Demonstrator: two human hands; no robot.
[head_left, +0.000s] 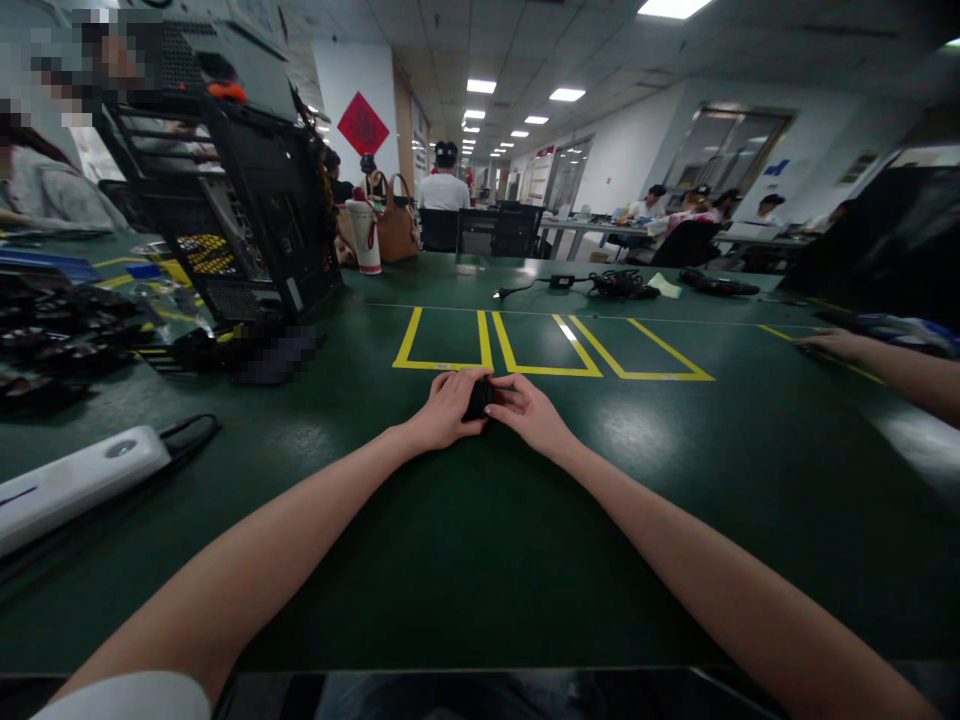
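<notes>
A small black object (478, 401) is between my two hands at the middle of the green table, just in front of the yellow tape outlines. Its kind cannot be made out, since fingers cover most of it. My left hand (448, 408) wraps over its left side and top, fingers closed around it. From the right, my right hand (531, 412) pinches at its near right side with thumb and fingers. Three yellow tape outlines (534, 371) lie on the tabletop beyond the hands.
A white power strip (82, 485) lies at the left. Behind it stand an open black computer case (259, 190) and piled dark parts (60, 330). Coiled black cables (619, 285) lie at the back. Another person's hand (836, 345) rests on the table at the right.
</notes>
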